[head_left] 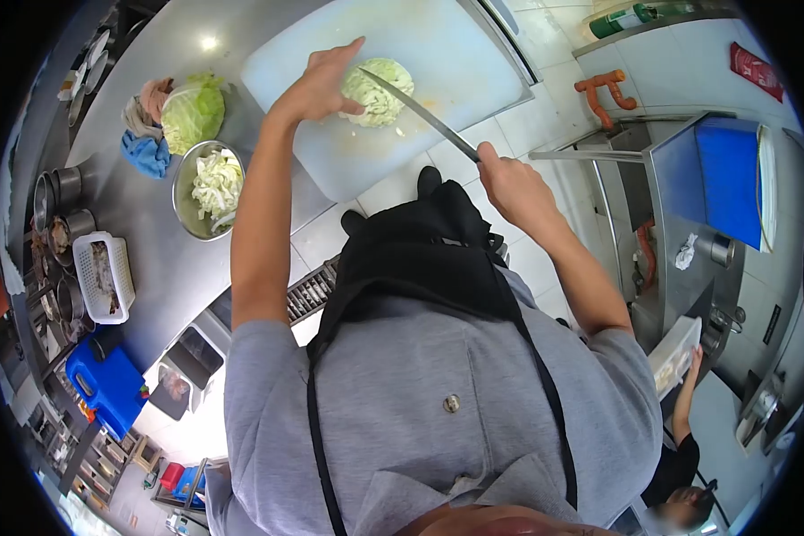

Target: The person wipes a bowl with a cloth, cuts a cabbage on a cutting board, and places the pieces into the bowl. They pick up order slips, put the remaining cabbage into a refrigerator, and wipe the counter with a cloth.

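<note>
A cut piece of cabbage (382,91) lies on a large white cutting board (473,62). My left hand (322,85) presses on the cabbage's left side, fingers curled over it. A long knife (418,112) is gripped in my right hand (509,188), its blade angled up-left with the tip resting on the cabbage. The board sits on a steel counter (152,268).
A whole cabbage (192,112) and cloths (147,152) lie left of the board. A steel bowl (207,188) holds chopped cabbage. A white basket (103,277), metal pots (58,192) and a blue container (107,384) sit further left. Another person (679,447) works at lower right near a sink.
</note>
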A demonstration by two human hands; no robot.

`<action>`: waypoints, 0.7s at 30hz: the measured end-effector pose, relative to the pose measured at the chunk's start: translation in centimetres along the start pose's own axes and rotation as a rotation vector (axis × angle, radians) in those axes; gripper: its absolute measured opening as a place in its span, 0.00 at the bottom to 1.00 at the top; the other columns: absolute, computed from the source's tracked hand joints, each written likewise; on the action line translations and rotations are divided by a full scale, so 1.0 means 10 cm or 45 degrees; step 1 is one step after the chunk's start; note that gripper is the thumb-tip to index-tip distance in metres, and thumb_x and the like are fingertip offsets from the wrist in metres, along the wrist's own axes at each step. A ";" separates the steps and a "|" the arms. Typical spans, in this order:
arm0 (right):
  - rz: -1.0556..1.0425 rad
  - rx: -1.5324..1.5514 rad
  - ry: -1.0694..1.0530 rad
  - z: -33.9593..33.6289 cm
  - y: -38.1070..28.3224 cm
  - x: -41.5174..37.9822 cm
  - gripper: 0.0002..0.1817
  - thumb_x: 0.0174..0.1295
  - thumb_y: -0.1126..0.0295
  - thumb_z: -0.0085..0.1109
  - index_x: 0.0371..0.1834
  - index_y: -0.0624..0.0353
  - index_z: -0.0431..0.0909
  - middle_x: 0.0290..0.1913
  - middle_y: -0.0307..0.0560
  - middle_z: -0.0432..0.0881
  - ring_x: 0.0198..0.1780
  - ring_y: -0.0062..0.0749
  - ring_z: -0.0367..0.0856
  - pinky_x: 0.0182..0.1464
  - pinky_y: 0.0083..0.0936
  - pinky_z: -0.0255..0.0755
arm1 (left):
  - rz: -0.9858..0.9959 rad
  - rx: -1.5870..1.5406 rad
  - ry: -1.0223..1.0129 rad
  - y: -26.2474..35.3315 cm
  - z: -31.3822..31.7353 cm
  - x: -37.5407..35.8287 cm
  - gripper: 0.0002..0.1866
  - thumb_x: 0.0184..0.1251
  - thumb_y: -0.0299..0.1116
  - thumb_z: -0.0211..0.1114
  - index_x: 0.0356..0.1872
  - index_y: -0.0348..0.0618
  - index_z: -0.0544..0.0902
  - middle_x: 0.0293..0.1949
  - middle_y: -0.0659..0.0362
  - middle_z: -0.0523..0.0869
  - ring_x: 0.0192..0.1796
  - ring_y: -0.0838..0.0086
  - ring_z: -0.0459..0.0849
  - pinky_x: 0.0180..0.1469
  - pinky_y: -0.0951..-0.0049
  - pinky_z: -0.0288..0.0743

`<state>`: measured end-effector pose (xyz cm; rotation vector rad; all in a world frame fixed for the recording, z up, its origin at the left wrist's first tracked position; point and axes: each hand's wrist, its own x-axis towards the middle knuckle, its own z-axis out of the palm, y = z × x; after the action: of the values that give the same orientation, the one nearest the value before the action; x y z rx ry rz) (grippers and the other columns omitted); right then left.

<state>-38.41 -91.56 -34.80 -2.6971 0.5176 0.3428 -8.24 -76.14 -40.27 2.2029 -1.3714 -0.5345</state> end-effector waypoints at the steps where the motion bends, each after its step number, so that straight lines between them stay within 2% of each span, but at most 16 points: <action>1: -0.010 -0.023 -0.024 0.00 0.00 0.02 0.07 0.68 0.69 0.47 0.43 0.58 0.62 0.26 0.63 0.80 0.31 0.63 0.80 0.31 0.55 0.70 | 0.039 0.011 -0.073 0.01 0.00 0.03 0.59 0.38 0.33 0.80 0.76 0.47 0.54 0.71 0.45 0.65 0.71 0.45 0.58 0.75 0.55 0.54; 5: 0.021 -0.074 -0.083 -0.01 0.00 0.03 0.07 0.66 0.70 0.47 0.43 0.58 0.63 0.26 0.63 0.80 0.31 0.62 0.81 0.30 0.54 0.71 | 0.054 -0.049 -0.201 -0.04 0.02 0.14 0.58 0.39 0.31 0.79 0.76 0.49 0.54 0.72 0.46 0.64 0.72 0.46 0.58 0.76 0.56 0.53; 8: -0.001 -0.088 -0.086 0.04 0.07 0.13 0.08 0.64 0.74 0.47 0.44 0.59 0.64 0.27 0.63 0.80 0.32 0.62 0.81 0.32 0.53 0.73 | 0.163 -0.155 -0.289 -0.16 0.05 0.23 0.58 0.38 0.28 0.78 0.76 0.49 0.56 0.72 0.47 0.64 0.72 0.49 0.59 0.76 0.58 0.51; 11: -0.125 -0.124 -0.132 0.07 0.22 0.29 0.14 0.60 0.79 0.46 0.50 0.60 0.66 0.29 0.62 0.80 0.34 0.61 0.82 0.33 0.52 0.75 | 0.218 -0.143 -0.438 -0.16 0.03 0.38 0.59 0.35 0.26 0.77 0.76 0.52 0.56 0.71 0.47 0.65 0.72 0.51 0.60 0.76 0.60 0.51; 12: -0.092 -0.104 -0.116 0.11 0.22 0.21 0.14 0.60 0.79 0.46 0.50 0.60 0.66 0.29 0.62 0.80 0.34 0.61 0.82 0.33 0.52 0.75 | 0.339 -0.118 -0.446 -0.14 0.04 0.39 0.57 0.35 0.28 0.77 0.75 0.55 0.59 0.69 0.49 0.68 0.71 0.51 0.61 0.75 0.59 0.55; 14: -0.039 -0.064 -0.136 0.03 0.15 0.15 0.07 0.67 0.71 0.44 0.46 0.58 0.64 0.28 0.63 0.80 0.34 0.64 0.81 0.35 0.55 0.72 | 0.491 -0.077 -0.439 -0.01 -0.01 0.46 0.56 0.35 0.30 0.78 0.74 0.57 0.62 0.68 0.51 0.70 0.70 0.51 0.62 0.73 0.57 0.58; 16: 0.035 -0.133 -0.162 -0.16 0.11 0.01 0.07 0.67 0.70 0.44 0.46 0.58 0.66 0.29 0.62 0.81 0.35 0.63 0.81 0.36 0.54 0.73 | 0.305 0.048 -0.564 0.06 -0.07 0.44 0.51 0.34 0.32 0.78 0.70 0.58 0.68 0.67 0.56 0.72 0.70 0.55 0.64 0.73 0.57 0.60; 17: 0.084 -0.103 -0.225 -0.24 0.14 -0.10 0.07 0.67 0.70 0.45 0.45 0.58 0.66 0.29 0.63 0.81 0.35 0.63 0.81 0.36 0.55 0.72 | 0.308 -0.005 -0.522 0.03 -0.07 0.45 0.46 0.34 0.34 0.78 0.66 0.56 0.74 0.66 0.60 0.73 0.69 0.59 0.65 0.72 0.57 0.62; 19: 0.123 -0.086 -0.281 -0.33 0.28 -0.31 0.07 0.67 0.70 0.46 0.45 0.58 0.67 0.29 0.63 0.80 0.35 0.64 0.80 0.36 0.55 0.71 | 0.269 0.029 -0.427 0.00 -0.03 0.36 0.44 0.36 0.37 0.78 0.66 0.55 0.75 0.65 0.58 0.74 0.67 0.57 0.67 0.70 0.58 0.63; 21: 0.156 -0.035 -0.201 -0.37 0.44 -0.47 0.10 0.66 0.71 0.48 0.50 0.55 0.68 0.32 0.63 0.81 0.38 0.62 0.82 0.39 0.54 0.73 | 0.222 0.060 -0.326 0.02 0.05 0.18 0.43 0.39 0.41 0.78 0.65 0.53 0.75 0.64 0.56 0.75 0.65 0.55 0.68 0.69 0.59 0.64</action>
<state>-43.76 -95.40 -31.37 -2.6417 0.6365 0.5950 -7.90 -77.92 -40.64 2.0795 -1.7046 -0.7463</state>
